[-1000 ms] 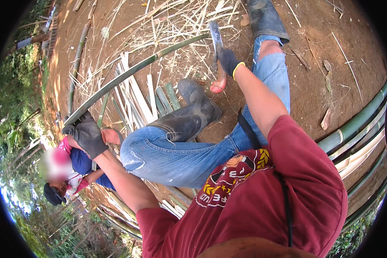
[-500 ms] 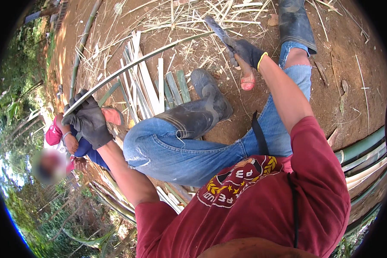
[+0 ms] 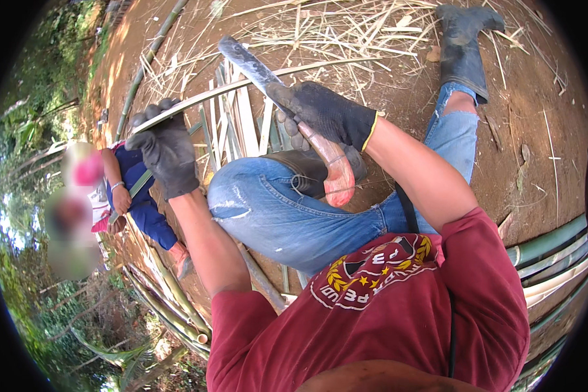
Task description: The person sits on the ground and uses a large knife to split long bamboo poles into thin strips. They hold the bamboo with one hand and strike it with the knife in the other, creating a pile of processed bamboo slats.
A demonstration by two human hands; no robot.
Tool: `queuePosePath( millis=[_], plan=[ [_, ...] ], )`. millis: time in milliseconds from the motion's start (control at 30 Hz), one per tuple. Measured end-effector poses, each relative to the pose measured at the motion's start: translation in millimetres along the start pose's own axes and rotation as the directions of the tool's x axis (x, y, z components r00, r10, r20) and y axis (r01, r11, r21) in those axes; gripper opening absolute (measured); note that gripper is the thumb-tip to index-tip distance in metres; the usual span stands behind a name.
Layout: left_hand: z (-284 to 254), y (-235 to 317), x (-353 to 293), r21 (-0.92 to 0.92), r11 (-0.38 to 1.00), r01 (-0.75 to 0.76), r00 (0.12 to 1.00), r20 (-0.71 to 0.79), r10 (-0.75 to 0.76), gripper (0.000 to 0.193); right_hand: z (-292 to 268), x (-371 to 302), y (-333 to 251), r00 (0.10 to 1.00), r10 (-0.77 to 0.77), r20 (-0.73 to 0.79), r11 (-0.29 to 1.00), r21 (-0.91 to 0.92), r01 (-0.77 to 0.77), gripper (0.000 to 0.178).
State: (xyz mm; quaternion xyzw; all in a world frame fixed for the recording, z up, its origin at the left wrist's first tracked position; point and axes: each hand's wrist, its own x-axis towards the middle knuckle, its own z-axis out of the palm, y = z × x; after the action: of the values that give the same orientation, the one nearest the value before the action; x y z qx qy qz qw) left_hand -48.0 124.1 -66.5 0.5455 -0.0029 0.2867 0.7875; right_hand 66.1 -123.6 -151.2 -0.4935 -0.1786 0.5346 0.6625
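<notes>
My left hand (image 3: pixel 166 157), in a dark grey work glove, grips one end of a long, thin bamboo strip (image 3: pixel 206 97). The strip slants up to the right, its far end over the littered ground. A machete (image 3: pixel 247 63) with a broad, worn blade is in my gloved right hand (image 3: pixel 326 112). Its curved wooden handle ends in a reddish butt below my fist. The blade crosses the strip near mid-length and points up and left; whether the edge touches the strip I cannot tell.
Split bamboo slats (image 3: pixel 242 121) lie beyond my bent knee, near pale shavings (image 3: pixel 346 36). Green bamboo poles (image 3: pixel 549 238) rest at the right, and more poles (image 3: pixel 170 294) at lower left. Another person (image 3: pixel 140 189) sits at the left, holding a strip. My booted leg (image 3: pixel 464 65) stretches out.
My right hand has brought the machete left and nearer, from the strip's far end to its middle. The left hand has shifted slightly right, still gripping the strip.
</notes>
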Motion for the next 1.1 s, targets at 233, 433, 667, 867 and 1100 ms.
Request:
queuePosePath(
  millis=[233, 433, 667, 867, 1100],
  plan=[
    [13, -4, -2, 0.034, 0.998, -0.053, 0.998, 0.046, 0.051, 0.042, 66, -26, -45, 0.998, 0.014, 0.067, 0.998, 0.058, -0.018, 0.065],
    [-19, 1, -10, -0.134, 0.966, 0.220, 0.975, 0.073, -0.212, 0.041, 133, -38, -79, 0.943, -0.209, 0.258, 0.976, 0.000, 0.217, 0.062],
    [-22, -4, -31, 0.132, 0.990, 0.060, 0.978, -0.205, -0.032, 0.037, 189, -65, -106, 0.768, -0.430, 0.474, 0.897, 0.126, 0.424, 0.049],
    [25, -14, -1, -0.010, 1.000, -0.010, 0.999, 0.031, 0.010, 0.035, 81, -84, -81, 0.701, -0.713, 0.026, 0.683, -0.202, 0.702, 0.036],
    [71, -7, -8, -0.048, 0.996, 0.077, 0.997, -0.019, -0.078, 0.056, -11, -88, -10, 0.782, -0.375, -0.499, 0.927, -0.171, 0.335, 0.038]
  ],
)
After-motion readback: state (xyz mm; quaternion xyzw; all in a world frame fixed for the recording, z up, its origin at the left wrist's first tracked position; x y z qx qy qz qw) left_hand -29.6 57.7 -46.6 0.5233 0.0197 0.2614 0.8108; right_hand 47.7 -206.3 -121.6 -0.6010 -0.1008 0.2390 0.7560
